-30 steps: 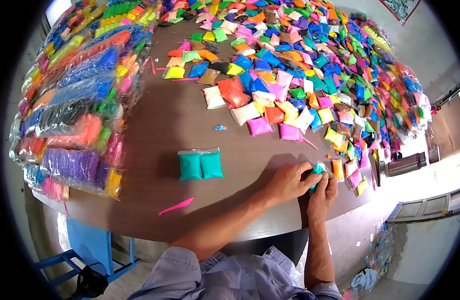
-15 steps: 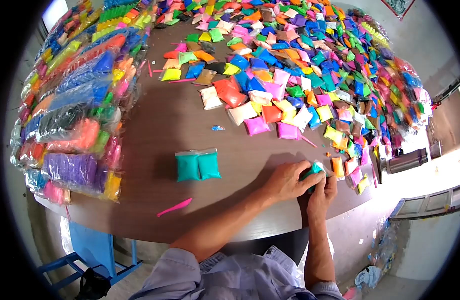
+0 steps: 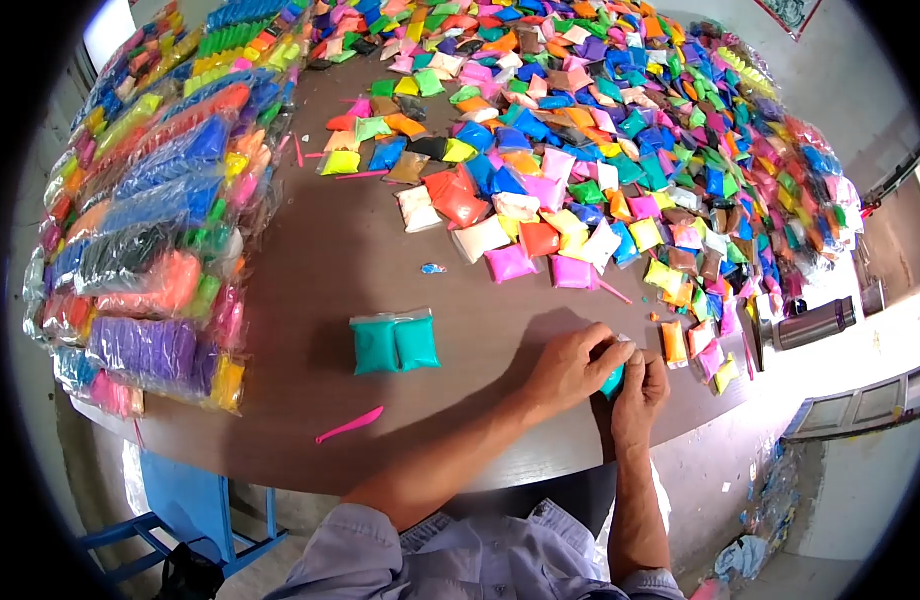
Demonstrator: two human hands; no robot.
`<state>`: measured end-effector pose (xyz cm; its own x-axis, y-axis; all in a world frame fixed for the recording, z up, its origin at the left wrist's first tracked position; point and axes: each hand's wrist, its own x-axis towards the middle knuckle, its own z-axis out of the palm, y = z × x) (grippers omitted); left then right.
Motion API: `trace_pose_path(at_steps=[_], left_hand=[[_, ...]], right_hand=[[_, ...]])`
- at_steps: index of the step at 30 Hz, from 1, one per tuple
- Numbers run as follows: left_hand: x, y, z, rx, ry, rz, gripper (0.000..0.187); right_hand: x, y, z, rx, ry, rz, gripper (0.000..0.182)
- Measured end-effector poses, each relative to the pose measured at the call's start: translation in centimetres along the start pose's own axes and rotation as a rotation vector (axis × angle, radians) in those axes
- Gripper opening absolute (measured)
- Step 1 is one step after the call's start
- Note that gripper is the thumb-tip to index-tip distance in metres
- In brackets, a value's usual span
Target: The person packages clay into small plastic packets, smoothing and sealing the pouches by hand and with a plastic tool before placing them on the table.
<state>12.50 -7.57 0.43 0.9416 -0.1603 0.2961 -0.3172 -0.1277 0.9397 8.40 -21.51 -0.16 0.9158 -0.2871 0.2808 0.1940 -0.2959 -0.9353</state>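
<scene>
Brown and broad, the surface (image 3: 290, 270) carries heaps of colored packets (image 3: 580, 110). Near its front edge, my left hand (image 3: 572, 372) and right hand (image 3: 640, 398) close their grip on a teal packet (image 3: 612, 382), fingertips pinching its top.

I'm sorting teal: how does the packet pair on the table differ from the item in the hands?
The packet pair lies on the table; the held item is between left hand and right hand. The packet pair is uncovered; fingers partly hide the held item. Both are teal.
</scene>
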Motion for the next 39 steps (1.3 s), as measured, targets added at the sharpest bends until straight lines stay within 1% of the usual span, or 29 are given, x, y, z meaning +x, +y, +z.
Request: trace_pose_path(at_steps=[1, 5, 7, 8, 11, 14, 16, 20, 22, 23, 25, 26, 28, 30, 33, 35, 39], left_hand=[[0.0, 0.2, 0.0, -0.114, 0.035, -0.023, 0.023], [0.1, -1.1, 0.1, -0.129, 0.032, 0.006, 0.021], [0.0, -0.7, -0.3, -0.158, 0.017, -0.077, 0.026], [0.0, -0.5, -0.4, -0.159, 0.016, -0.078, 0.026], [0.1, -0.1, -0.5, -0.122, 0.01, -0.056, 0.028], [0.2, 0.0, -0.5, -0.121, -0.023, -0.066, 0.029], [0.3, -0.4, -0.5, -0.046, -0.045, -0.011, 0.027], [0.3, -1.2, -0.3, -0.045, -0.027, 0.006, 0.028], [0.2, -1.4, -0.2, -0.012, 0.001, 0.006, 0.032], [0.1, -1.5, -0.2, -0.009, 0.003, 0.004, 0.032], [0.1, -0.3, -0.5, 0.027, -0.001, 0.04, 0.032], [0.1, -0.1, -0.5, 0.027, 0.0, 0.04, 0.032], [0.0, 0.2, -0.3, -0.028, -0.026, 0.024, 0.033], [0.1, -0.7, -0.1, 0.005, -0.041, 0.043, 0.033], [0.0, -1.1, 0.1, 0.032, -0.044, 0.047, 0.032], [0.0, -1.1, 0.1, 0.026, -0.031, 0.033, 0.032], [-0.1, -1.0, 0.2, 0.019, -0.016, 0.03, 0.032]], right_hand=[[0.0, 0.0, 0.0, 0.01, 0.006, 0.004, 0.023], [0.0, -0.3, 0.4, 0.028, -0.01, 0.03, 0.023], [0.0, -0.7, 0.6, 0.032, -0.017, 0.013, 0.022], [-0.1, -0.6, 0.4, 0.031, -0.017, 0.014, 0.022], [-0.1, -0.2, 0.0, 0.012, -0.043, 0.059, 0.021], [0.0, -0.1, 0.1, 0.045, -0.016, 0.018, 0.021], [0.0, 0.5, 0.1, -0.005, -0.02, -0.037, 0.021], [0.0, 0.1, 0.5, 0.044, -0.024, -0.031, 0.021], [-0.2, -0.8, 0.3, 0.077, -0.052, 0.087, 0.02], [-0.2, -0.5, 0.2, 0.079, -0.055, 0.088, 0.02], [-0.1, 0.3, 0.0, 0.046, -0.03, 0.008, 0.02], [-0.1, 0.5, 0.1, 0.046, -0.031, 0.008, 0.02], [0.0, 0.7, 0.2, 0.142, 0.046, 0.006, 0.02], [0.0, 0.7, 0.2, 0.151, 0.059, 0.018, 0.022], [0.0, 0.3, 0.3, 0.117, 0.056, 0.047, 0.023], [0.1, 0.5, 0.3, 0.016, 0.0, 0.027, 0.023], [0.0, -0.1, 0.1, -0.003, -0.029, 0.041, 0.023]])
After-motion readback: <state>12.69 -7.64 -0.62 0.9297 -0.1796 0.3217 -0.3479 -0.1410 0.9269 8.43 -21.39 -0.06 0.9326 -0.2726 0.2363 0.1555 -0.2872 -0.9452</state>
